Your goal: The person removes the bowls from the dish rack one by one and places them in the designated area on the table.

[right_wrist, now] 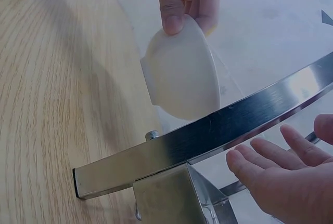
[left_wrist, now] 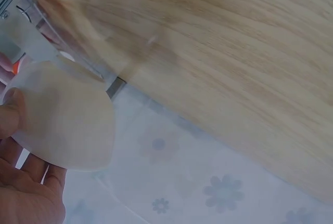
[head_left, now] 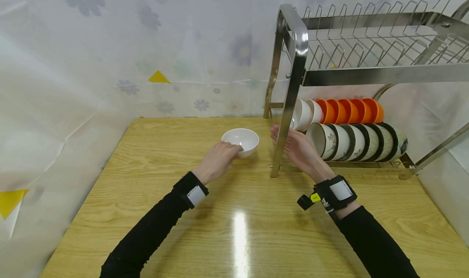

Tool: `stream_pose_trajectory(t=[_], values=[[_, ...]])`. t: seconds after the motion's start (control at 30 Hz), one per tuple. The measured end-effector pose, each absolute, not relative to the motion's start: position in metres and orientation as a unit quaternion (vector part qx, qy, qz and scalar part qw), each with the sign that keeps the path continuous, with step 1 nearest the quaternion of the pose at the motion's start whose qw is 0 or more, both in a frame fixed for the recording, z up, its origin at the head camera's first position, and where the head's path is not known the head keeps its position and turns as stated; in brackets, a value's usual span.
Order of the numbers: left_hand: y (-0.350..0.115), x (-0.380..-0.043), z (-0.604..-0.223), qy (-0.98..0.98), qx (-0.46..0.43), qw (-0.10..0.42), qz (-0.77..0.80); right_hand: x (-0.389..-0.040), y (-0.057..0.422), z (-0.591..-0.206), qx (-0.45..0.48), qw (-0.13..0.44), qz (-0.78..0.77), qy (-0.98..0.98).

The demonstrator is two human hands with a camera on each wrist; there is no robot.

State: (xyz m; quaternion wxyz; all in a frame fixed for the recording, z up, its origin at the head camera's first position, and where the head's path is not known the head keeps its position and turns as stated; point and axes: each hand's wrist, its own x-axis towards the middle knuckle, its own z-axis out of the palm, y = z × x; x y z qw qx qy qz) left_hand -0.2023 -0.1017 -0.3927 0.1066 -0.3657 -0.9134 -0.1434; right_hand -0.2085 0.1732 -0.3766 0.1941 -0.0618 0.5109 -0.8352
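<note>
A white bowl stands with its mouth upward to the left of the metal dish rack. My left hand pinches its near rim between thumb and fingers; the thumb lies on the outer wall of the bowl in the left wrist view. Whether the bowl's foot touches the table, I cannot tell. My right hand is behind the rack's front left post, by the lower shelf, with fingers extended and nothing held. In the right wrist view those fingers lie beside the metal post.
On the lower shelf, white bowls and orange bowls stand on edge in the back row. Several patterned bowls with dark rims line the front row. The upper shelf has wire dividers. A wooden table lies beneath.
</note>
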Motion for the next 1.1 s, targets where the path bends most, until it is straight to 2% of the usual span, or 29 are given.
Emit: stream_pose_trajectory(t=[0.47,1.1], values=[[-0.109,-0.199,-0.401,-0.915,-0.361,0.106,-0.146,-0.2,0.179,-0.38,-0.074,0.2,-0.833,0.511],[-0.115,-0.194,-0.421,-0.919,-0.362,0.071,-0.139,-0.195,0.184,-0.388,-0.073,0.205,-0.816,0.536]])
